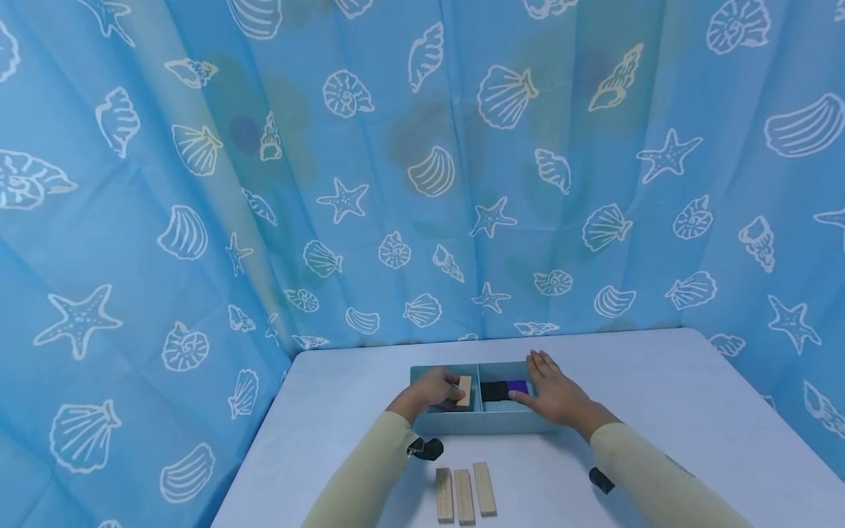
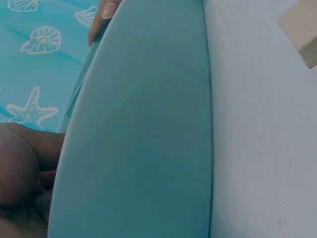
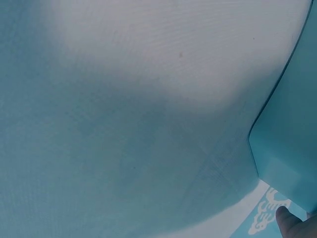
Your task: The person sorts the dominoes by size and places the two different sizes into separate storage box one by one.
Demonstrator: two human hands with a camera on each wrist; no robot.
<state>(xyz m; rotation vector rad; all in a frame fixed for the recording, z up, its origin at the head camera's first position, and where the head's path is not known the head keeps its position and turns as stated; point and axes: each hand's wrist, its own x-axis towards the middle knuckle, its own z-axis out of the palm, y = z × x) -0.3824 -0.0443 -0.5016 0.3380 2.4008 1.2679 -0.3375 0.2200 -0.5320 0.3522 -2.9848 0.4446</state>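
A teal box (image 1: 488,423) with a divider stands on the white table. My left hand (image 1: 432,390) reaches into its left compartment and pinches a light wooden block (image 1: 465,392) between thumb and fingers. In the left wrist view the box wall (image 2: 133,124) hides part of the left hand (image 2: 20,168). My right hand (image 1: 557,392) rests over the box's right end with straight fingers. Its thumb lies by a purple piece (image 1: 517,386), beside a black piece (image 1: 494,391) in the right compartment. Only a fingertip of the right hand (image 3: 293,224) shows in the right wrist view.
Three wooden blocks lie in front of the box: a left one (image 1: 444,496), a middle one (image 1: 464,497) and a right one (image 1: 485,489). A blue curtain (image 1: 396,220) with shell patterns hangs behind the table (image 1: 350,396).
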